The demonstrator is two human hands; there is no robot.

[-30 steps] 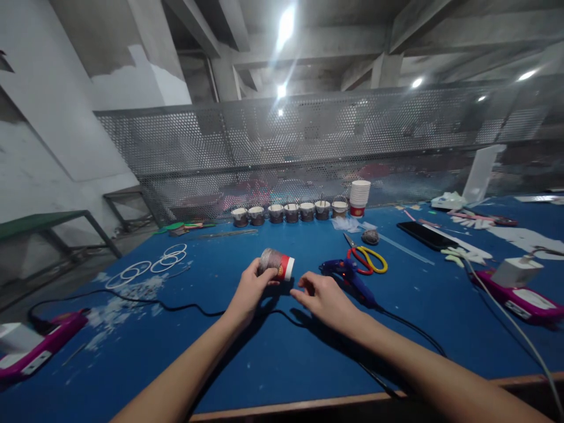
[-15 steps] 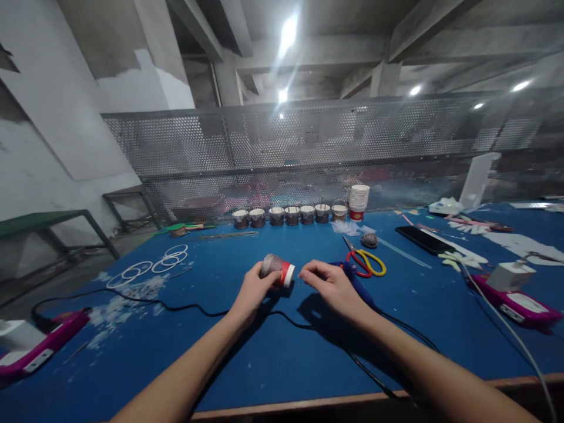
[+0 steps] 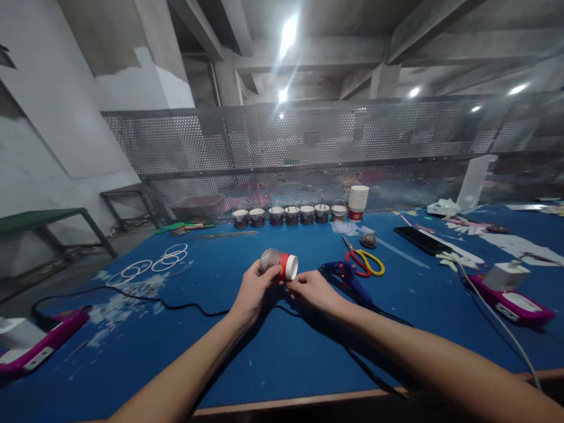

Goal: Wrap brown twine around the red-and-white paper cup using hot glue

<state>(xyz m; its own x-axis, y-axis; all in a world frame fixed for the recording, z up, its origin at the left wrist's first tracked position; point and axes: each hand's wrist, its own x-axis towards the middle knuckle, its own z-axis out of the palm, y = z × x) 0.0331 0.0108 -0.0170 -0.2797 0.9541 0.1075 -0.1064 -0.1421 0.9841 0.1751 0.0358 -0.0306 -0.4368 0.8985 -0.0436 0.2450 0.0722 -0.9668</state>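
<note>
A red-and-white paper cup wrapped in grey-brown cord lies tipped sideways inside the left hand's closed grip, its white mouth facing right. Just beside that rim, the right hand has its fingertips drawn close together; whether they pinch anything, I cannot tell. Right of the grip are a blue glue gun and red-and-yellow-handled scissors; beyond it, a row of cord-covered cups.

Cord-wound red paper cup, sideways, white rim rightward
</note>
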